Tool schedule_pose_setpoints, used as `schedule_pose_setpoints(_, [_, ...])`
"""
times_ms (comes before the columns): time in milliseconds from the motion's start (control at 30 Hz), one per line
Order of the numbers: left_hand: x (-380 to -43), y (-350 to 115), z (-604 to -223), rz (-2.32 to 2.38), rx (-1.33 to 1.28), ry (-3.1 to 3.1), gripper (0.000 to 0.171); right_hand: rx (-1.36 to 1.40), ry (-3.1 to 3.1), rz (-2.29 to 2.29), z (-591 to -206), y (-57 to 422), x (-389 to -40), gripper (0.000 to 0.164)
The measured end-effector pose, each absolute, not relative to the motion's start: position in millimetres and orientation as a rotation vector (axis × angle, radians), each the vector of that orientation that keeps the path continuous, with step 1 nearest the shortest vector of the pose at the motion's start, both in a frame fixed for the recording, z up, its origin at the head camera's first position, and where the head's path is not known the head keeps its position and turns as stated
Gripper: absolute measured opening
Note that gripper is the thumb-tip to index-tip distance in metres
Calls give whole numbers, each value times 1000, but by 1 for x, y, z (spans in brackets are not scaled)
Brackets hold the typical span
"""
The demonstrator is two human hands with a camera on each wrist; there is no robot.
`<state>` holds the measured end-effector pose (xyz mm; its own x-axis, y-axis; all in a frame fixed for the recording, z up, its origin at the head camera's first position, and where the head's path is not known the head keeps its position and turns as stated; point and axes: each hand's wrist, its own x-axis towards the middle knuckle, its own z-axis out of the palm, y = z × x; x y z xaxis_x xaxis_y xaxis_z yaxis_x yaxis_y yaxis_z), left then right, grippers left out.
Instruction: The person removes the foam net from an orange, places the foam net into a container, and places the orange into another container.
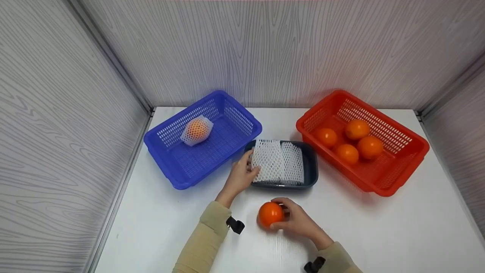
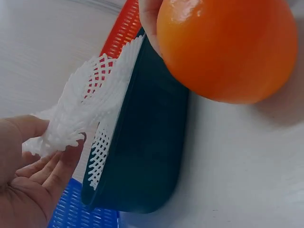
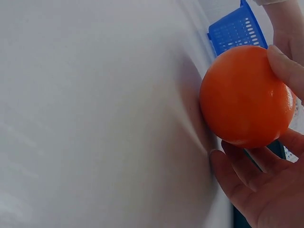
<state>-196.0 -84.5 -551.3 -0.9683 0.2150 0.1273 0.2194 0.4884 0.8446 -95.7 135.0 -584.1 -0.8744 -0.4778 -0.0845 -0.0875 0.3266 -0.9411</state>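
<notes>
My left hand (image 1: 240,176) is over the left end of a dark teal tray (image 1: 311,168), pinching the edge of a white foam net sleeve (image 1: 268,162) between thumb and fingers. In the left wrist view that sleeve (image 2: 90,95) is lifted partly above the tray's rim. Another foam net (image 1: 293,163) lies in the tray on the right. Nearer me, my right hand (image 1: 299,221) grips an orange (image 1: 270,214) from its right side, thumb and fingers around it. The right wrist view shows the orange (image 3: 247,97) close over the white tabletop.
At the back left stands a blue basket (image 1: 204,175) holding one orange wrapped in foam net (image 1: 197,130). A red basket (image 1: 398,170) with several bare oranges (image 1: 357,129) stands at the right, its corner close to the tray. Wood-grain panels (image 1: 242,53) enclose the table's back and sides.
</notes>
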Motion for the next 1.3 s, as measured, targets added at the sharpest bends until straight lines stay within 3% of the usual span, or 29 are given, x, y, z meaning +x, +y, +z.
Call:
schedule_pose_setpoints(200, [-196,-77,-557,-1115,-443,-2728,70,-508,2256,-1556,-565,132,-92,65])
schedule_pose_setpoints(367, [-196,-72,-558,-806,-469,-2680,76,-508,2280,-1554,-593,136,-97,67])
schedule_pose_setpoints(600, [-196,-71,-557,-607,-621,-2798,29,-533,2268,-1570,-604,140,-100,68])
schedule_pose_setpoints(900, [-191,-70,-557,-501,-722,-3176,50,-577,2318,-1583,-602,138,-100,66])
schedule_pose_setpoints(1300, [-187,-77,-544,-658,-722,-3076,47,-532,2427,-1595,-571,152,-109,66])
